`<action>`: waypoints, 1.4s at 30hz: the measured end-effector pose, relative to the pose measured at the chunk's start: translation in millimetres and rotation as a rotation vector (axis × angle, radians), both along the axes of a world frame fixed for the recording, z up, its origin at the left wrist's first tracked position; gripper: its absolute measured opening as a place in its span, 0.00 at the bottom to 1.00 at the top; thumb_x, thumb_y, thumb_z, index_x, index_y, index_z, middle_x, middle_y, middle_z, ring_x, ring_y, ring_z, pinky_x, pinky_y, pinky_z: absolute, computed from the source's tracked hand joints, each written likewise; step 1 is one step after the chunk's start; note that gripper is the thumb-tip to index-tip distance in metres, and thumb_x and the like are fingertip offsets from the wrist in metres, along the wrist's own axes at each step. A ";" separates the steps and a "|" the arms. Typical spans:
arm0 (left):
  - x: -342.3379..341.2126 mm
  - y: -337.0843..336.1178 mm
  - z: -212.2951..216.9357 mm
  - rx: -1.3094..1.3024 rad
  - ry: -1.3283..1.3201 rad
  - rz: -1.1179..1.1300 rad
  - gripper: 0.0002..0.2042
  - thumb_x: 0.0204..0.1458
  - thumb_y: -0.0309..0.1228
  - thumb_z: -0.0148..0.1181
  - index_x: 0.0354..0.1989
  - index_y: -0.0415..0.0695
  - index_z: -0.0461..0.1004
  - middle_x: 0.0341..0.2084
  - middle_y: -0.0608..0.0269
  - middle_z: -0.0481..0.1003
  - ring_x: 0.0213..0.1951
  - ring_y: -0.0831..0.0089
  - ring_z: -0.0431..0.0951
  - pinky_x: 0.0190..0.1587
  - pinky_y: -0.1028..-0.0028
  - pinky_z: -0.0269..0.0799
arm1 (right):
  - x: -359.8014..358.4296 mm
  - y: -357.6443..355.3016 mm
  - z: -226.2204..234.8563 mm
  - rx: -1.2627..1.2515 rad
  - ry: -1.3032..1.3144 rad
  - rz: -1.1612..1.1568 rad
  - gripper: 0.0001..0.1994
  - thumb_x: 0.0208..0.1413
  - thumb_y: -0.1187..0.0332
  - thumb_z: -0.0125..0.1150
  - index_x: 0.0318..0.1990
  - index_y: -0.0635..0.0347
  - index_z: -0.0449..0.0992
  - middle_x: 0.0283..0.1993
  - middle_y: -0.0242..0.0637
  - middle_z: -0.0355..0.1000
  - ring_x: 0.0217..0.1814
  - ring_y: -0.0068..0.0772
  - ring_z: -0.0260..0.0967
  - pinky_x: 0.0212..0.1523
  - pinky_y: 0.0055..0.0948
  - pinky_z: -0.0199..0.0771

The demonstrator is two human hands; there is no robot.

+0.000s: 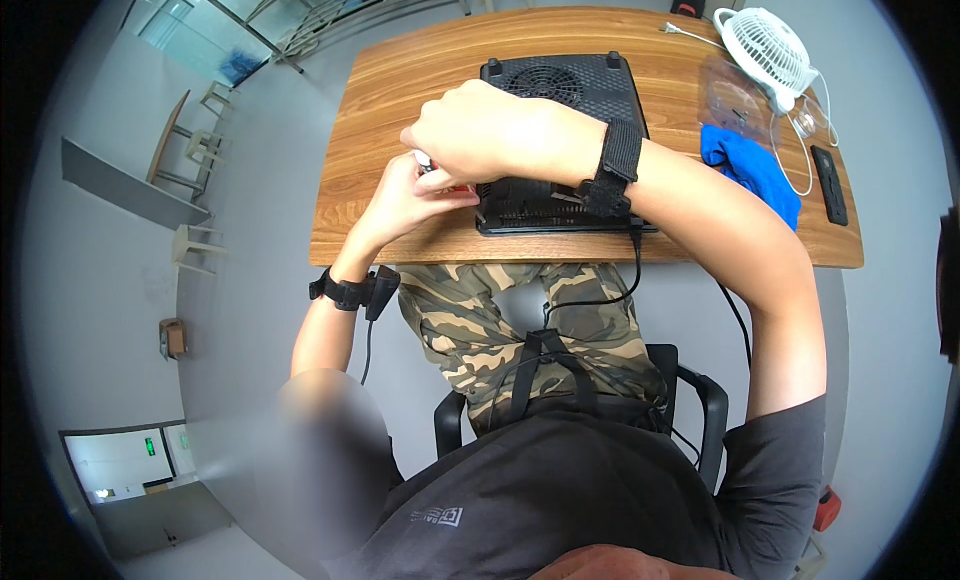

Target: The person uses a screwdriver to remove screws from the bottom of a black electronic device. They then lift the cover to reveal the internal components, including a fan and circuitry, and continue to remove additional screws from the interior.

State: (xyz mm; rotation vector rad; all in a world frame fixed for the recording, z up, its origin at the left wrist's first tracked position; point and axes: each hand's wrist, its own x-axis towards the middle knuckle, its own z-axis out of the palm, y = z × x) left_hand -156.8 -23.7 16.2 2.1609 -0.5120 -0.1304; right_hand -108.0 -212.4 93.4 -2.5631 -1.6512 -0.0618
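Observation:
A flat black device with a round fan grille and corner feet, like a laptop cooling pad (pixel 610 100), lies on the wooden table in front of me. At its left edge my left hand (pixel 408 202) is closed, its fingers reaching to the device's near left corner. My right hand (pixel 465 130) crosses over from the right, fingers curled down against the left hand. Between the hands show bits of a small white and dark item (pixel 424 162) and something red (pixel 462 189). My fingers cover most of these, so their kind is not clear.
On the table's right side are a white fan (pixel 768 52) with its cord, a clear plastic tray (pixel 735 98) with small parts, a blue cloth (pixel 752 172) and a long black bar (pixel 829 185). A black cable (pixel 636 270) hangs over the near edge.

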 end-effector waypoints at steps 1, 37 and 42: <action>1.1 -3.1 -1.4 0.015 -0.012 0.021 0.16 0.45 0.26 0.79 0.40 0.37 0.80 0.34 0.61 0.84 0.38 0.75 0.83 0.45 0.71 0.79 | 2.0 -1.0 -1.2 0.021 0.001 0.007 0.19 0.57 0.52 0.64 0.42 0.62 0.80 0.33 0.49 0.80 0.36 0.53 0.81 0.38 0.44 0.81; -11.0 0.2 5.0 -0.036 0.154 0.005 0.13 0.54 0.29 0.72 0.43 0.38 0.78 0.36 0.67 0.81 0.39 0.81 0.77 0.44 0.74 0.75 | -5.3 -4.4 2.6 0.044 0.162 -0.028 0.23 0.48 0.57 0.71 0.48 0.63 0.77 0.37 0.51 0.81 0.43 0.54 0.81 0.43 0.45 0.81; -12.5 3.3 5.6 -0.086 0.126 0.021 0.13 0.54 0.30 0.73 0.43 0.38 0.78 0.35 0.67 0.81 0.37 0.81 0.76 0.42 0.73 0.74 | -5.7 -3.8 3.9 0.112 0.146 -0.003 0.23 0.49 0.56 0.70 0.47 0.62 0.76 0.38 0.51 0.81 0.43 0.55 0.81 0.43 0.46 0.81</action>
